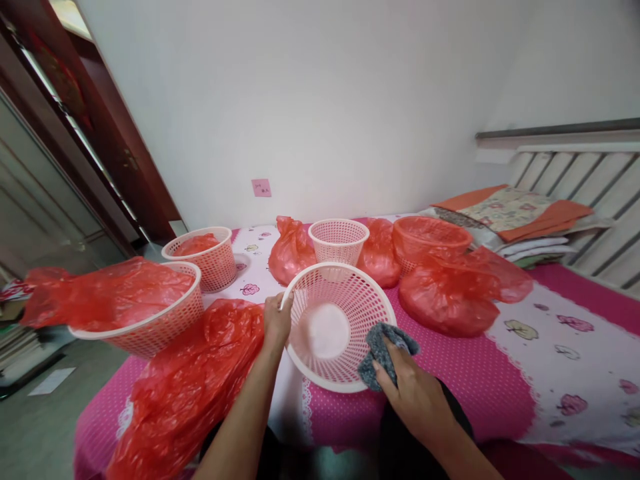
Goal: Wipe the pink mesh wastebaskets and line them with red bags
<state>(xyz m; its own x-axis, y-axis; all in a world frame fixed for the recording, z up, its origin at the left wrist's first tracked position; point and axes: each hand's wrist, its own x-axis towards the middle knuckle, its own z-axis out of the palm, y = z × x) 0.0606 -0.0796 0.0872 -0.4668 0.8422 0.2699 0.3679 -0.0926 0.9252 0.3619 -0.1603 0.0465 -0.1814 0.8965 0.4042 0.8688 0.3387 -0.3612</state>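
A pale pink plastic basket (327, 330) with a perforated wall is tilted so that its open mouth faces me. My left hand (278, 321) grips its rim on the left side. In my right hand (407, 383) is a grey-blue cloth (383, 353), pressed against the rim at the lower right. Beside my left forearm lies a crumpled red plastic bag (200, 380). Just behind the held basket stands a smaller pink basket (339, 243), with a filled red bag (293, 253) to its left and another red bag (380, 257) to its right.
Two pink baskets with red bags inside, one nearer (165, 327) and one farther (215, 267), stand on the left. At right are a red-covered basket (430, 233), a bulging red bag (450, 300) and folded textiles (520, 210). A patterned pink-and-white cloth (500, 373) covers the surface.
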